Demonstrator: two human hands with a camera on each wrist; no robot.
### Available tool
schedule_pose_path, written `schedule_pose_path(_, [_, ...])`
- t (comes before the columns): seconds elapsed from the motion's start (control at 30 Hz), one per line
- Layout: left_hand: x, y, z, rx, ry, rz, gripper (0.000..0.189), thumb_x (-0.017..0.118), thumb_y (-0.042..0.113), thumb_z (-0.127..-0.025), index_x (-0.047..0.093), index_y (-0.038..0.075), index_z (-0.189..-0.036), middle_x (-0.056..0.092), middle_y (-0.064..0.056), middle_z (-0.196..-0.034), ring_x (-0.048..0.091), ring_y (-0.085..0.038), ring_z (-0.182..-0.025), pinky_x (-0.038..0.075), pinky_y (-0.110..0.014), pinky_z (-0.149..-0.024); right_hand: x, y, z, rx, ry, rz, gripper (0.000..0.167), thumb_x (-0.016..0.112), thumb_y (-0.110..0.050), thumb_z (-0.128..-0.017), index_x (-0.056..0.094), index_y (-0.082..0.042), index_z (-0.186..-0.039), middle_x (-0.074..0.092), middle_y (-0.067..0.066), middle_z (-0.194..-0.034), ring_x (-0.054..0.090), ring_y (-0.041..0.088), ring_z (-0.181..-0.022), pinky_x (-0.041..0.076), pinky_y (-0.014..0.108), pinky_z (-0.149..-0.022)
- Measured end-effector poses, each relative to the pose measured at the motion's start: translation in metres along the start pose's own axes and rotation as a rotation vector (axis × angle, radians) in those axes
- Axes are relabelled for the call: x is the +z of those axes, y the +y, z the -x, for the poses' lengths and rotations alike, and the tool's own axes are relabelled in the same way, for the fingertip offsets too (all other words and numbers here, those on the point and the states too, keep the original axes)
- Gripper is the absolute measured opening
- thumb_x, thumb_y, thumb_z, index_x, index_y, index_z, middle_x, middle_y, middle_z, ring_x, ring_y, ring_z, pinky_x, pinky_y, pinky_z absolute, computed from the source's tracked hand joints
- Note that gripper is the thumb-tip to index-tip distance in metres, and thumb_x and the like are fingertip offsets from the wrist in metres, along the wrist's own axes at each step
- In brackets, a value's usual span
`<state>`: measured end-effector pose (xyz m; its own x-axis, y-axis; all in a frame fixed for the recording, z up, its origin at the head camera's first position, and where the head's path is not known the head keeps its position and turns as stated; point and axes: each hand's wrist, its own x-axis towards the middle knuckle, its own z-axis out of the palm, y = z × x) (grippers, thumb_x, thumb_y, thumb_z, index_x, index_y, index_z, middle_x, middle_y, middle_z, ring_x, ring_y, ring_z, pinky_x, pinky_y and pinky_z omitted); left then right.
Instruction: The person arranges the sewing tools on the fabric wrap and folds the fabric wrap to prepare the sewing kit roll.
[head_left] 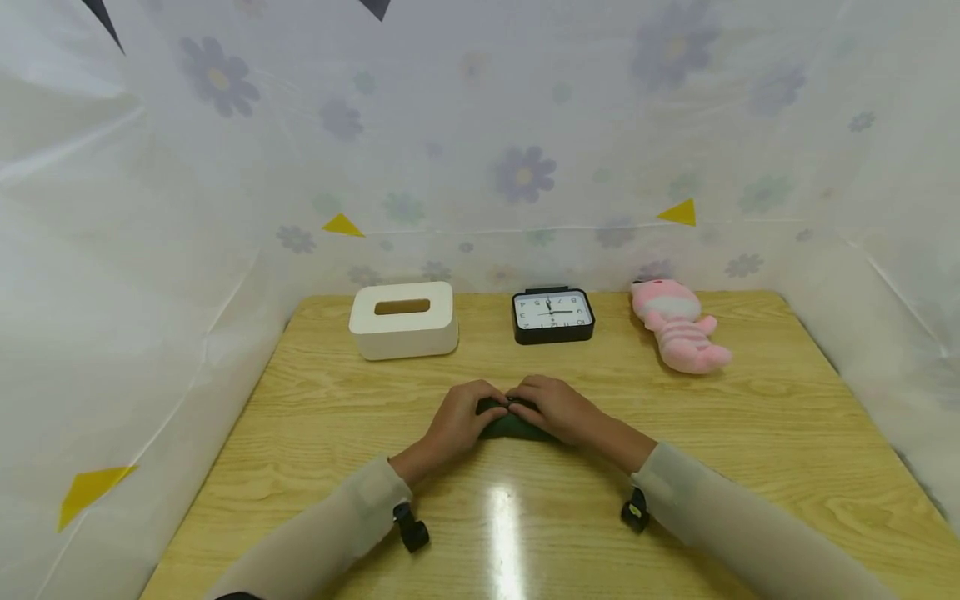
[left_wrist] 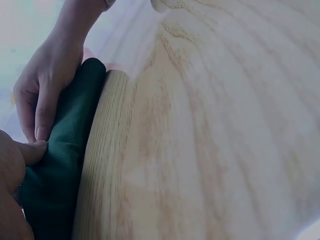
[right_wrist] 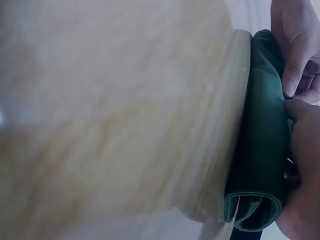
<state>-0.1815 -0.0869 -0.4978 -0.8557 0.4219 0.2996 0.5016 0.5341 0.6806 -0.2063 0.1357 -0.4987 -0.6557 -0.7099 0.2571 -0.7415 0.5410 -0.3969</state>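
A dark green, soft, tube-like pouch point(head_left: 513, 428) lies on the table between my two hands. Its smooth, leather-like side point(left_wrist: 62, 135) shows in the left wrist view, and the right wrist view shows a hollow, rolled-looking end point(right_wrist: 252, 207). My left hand point(head_left: 456, 418) grips its left part, thumb on the near side and fingers over the far side. In the same way my right hand point(head_left: 567, 410) holds the right part. Both thumbs and fingertips meet near the middle of the upper edge, at a small dark spot. What the fingers do behind the pouch is hidden.
Along the back of the wooden table point(head_left: 322, 442) stand a white tissue box point(head_left: 405, 340), a black-framed clock point(head_left: 553, 333) turned upside down to me, and a pink plush toy point(head_left: 678, 329). Flower-patterned white sheeting point(head_left: 450, 167) hangs behind and at both sides.
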Motion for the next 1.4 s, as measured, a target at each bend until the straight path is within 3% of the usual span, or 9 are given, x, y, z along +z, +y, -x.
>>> schedule_pose_path(0.1, [0.0, 0.0, -0.001, -0.001, -0.001, 0.007, 0.008, 0.076, 0.011, -0.093, 0.076, 0.013, -0.101, 0.075, 0.0, -0.102, 0.07, -0.014, -0.097, 0.057, -0.032, -0.086, -0.001, -0.001, -0.001, -0.013, 0.003, 0.008, 0.027, 0.061, -0.025, -0.106, 0.073, -0.009, -0.123, 0.068, 0.003, -0.11, 0.067, 0.016, -0.096, 0.057, 0.035, -0.085])
schedule_pose_path(0.4, [0.001, 0.002, -0.006, -0.099, -0.003, 0.023, 0.006, 0.077, 0.014, -0.093, 0.072, 0.017, -0.093, 0.074, 0.003, -0.098, 0.069, -0.013, -0.093, 0.056, -0.031, -0.081, -0.003, -0.005, -0.005, 0.002, -0.004, 0.001, 0.025, 0.063, -0.022, -0.105, 0.073, -0.006, -0.122, 0.069, 0.005, -0.111, 0.067, 0.017, -0.099, 0.057, 0.036, -0.086])
schedule_pose_path(0.7, [0.0, 0.005, -0.009, -0.182, -0.001, 0.018, 0.017, 0.077, 0.015, -0.094, 0.066, 0.011, -0.106, 0.072, 0.001, -0.098, 0.068, -0.015, -0.093, 0.054, -0.034, -0.084, -0.006, -0.006, -0.007, -0.01, -0.001, -0.006, 0.022, 0.064, -0.019, -0.104, 0.073, -0.006, -0.119, 0.069, 0.005, -0.109, 0.067, 0.017, -0.097, 0.057, 0.037, -0.085])
schedule_pose_path(0.93, [0.001, 0.006, -0.01, -0.181, -0.018, 0.007, 0.01, 0.076, 0.014, -0.095, 0.072, 0.012, -0.104, 0.074, 0.0, -0.1, 0.069, -0.014, -0.095, 0.056, -0.033, -0.085, -0.003, -0.001, -0.008, 0.018, -0.017, -0.055, 0.022, 0.063, -0.02, -0.105, 0.074, -0.007, -0.12, 0.07, 0.002, -0.109, 0.068, 0.016, -0.098, 0.057, 0.035, -0.086])
schedule_pose_path(1.4, [0.001, 0.007, -0.011, -0.168, -0.04, 0.009, 0.004, 0.074, 0.014, -0.097, 0.073, 0.012, -0.101, 0.074, 0.001, -0.097, 0.068, -0.012, -0.093, 0.056, -0.031, -0.081, -0.004, 0.002, -0.008, 0.134, -0.01, -0.237, 0.017, 0.067, -0.02, -0.103, 0.074, -0.012, -0.115, 0.075, 0.001, -0.111, 0.07, 0.017, -0.104, 0.057, 0.038, -0.09])
